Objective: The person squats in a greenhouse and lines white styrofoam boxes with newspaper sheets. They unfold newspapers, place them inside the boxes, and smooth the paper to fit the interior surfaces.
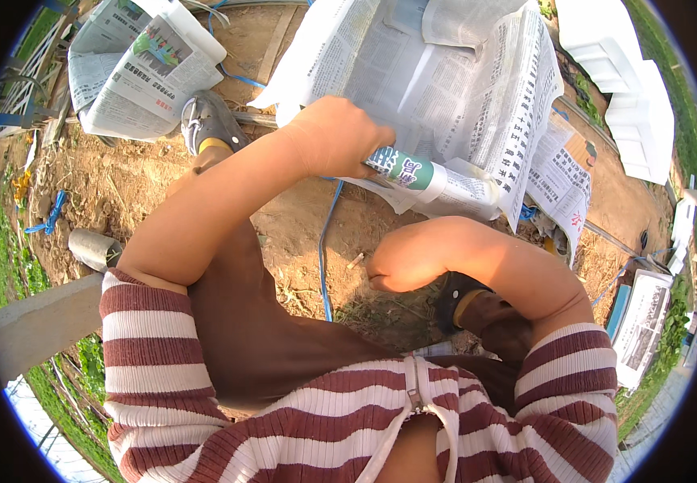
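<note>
Newspaper sheets line a white box (293, 102) in front of me, with printed edges folded over its sides. My left hand (339, 142) is at the near rim, its fingers curled and its thumb side beside the green printed strip of newspaper (412, 172); what its fingers grip is hidden. Lower and to the right, below the near side of the box, my right hand (405, 262) is bent inward over the soil; its fingers are curled out of sight, and I cannot tell whether it holds anything.
More newspaper (155, 75) lies at the upper left, beside my shoe. White foam boxes (638, 115) stand at the upper right. A blue cord (324, 253) runs over the soil. At the left are a grey beam (46, 323) and a short pipe (94, 249).
</note>
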### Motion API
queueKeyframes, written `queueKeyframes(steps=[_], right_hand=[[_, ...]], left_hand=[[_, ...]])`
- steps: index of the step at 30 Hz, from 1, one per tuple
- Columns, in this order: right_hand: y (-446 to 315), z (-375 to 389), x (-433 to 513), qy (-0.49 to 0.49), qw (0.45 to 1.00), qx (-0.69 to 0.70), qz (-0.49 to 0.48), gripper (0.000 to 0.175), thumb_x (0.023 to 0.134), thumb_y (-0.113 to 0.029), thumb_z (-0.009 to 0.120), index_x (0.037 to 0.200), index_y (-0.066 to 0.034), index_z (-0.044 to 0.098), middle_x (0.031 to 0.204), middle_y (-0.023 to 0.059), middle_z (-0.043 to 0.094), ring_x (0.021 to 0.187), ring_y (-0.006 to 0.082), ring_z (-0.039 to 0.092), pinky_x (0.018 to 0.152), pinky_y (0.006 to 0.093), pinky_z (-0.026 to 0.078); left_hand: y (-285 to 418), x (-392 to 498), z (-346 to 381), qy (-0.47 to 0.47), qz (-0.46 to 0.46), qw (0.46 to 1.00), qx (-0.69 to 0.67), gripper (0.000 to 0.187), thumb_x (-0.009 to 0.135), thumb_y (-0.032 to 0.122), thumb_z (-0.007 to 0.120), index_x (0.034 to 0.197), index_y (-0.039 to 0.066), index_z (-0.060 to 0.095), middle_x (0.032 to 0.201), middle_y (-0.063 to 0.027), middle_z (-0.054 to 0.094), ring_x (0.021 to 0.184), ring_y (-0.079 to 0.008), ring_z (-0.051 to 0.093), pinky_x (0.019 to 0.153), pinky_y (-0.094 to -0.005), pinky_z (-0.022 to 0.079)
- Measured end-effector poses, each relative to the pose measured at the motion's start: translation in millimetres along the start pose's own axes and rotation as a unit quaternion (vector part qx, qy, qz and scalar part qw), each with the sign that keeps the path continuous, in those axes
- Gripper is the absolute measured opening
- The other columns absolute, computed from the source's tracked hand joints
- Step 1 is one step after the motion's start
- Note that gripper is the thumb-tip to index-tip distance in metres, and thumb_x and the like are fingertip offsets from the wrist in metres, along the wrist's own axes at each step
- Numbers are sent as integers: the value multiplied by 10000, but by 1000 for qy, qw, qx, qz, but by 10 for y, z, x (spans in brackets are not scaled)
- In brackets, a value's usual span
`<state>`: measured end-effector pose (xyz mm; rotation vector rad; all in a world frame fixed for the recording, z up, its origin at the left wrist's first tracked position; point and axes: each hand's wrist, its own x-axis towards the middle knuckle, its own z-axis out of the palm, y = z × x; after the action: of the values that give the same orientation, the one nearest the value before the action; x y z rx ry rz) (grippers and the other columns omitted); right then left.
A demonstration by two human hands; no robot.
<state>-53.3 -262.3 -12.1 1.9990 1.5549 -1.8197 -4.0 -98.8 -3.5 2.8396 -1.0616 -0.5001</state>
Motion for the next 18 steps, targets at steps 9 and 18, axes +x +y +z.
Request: queueKeyframes(steps=[9, 18], right_hand=[[1195, -782, -132, 95, 911, 348, 199, 273, 856, -96, 462, 1065, 14, 600, 1015, 165, 637, 834, 209, 652, 752, 308, 533], [1871, -560, 735, -24, 901, 223, 372, 277, 813, -51, 526, 1068, 28, 601, 1006, 147, 643, 838, 219, 640, 784, 321, 522]], left_hand=[[113, -32, -103, -72, -21, 997, 36, 323, 771, 347, 663, 1012, 148, 583, 781, -57, 660, 767, -249, 656, 682, -362, 515], [3, -13, -1, -28, 6, 999, 25, 317, 740, 334, 688, 967, 143, 575, 730, -58, 643, 716, -264, 646, 638, -371, 509]])
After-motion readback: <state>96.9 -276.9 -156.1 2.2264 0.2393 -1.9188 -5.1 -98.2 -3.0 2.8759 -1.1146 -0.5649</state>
